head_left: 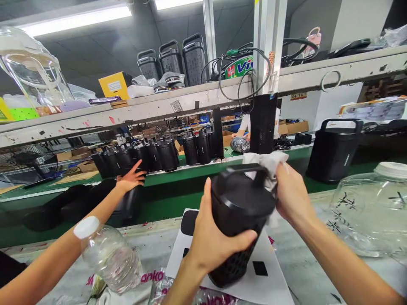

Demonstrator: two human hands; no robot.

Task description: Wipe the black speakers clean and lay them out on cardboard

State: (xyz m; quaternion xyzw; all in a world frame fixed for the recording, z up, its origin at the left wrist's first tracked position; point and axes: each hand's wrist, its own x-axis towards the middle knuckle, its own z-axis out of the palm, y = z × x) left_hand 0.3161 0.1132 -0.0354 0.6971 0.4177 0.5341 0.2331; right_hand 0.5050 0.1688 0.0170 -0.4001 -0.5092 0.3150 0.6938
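Observation:
My left hand (211, 243) is wrapped round a black portable speaker (243, 203) with a carry handle and a perforated lower side. The speaker is tilted and held over a white sheet (270, 275) with black patches. My right hand (294, 192) grips a white cloth (265, 163) against the speaker's upper right side, near the handle. The fingertips of that hand are partly hidden in the cloth.
A co-worker's hand (130, 180) reaches from the left toward several black speakers (167, 154) beyond the green conveyor belt (178, 199). A clear bottle (110, 254) stands front left, a large clear jug (375, 212) at right. Another speaker (333, 152) stands back right, below a shelf (178, 99).

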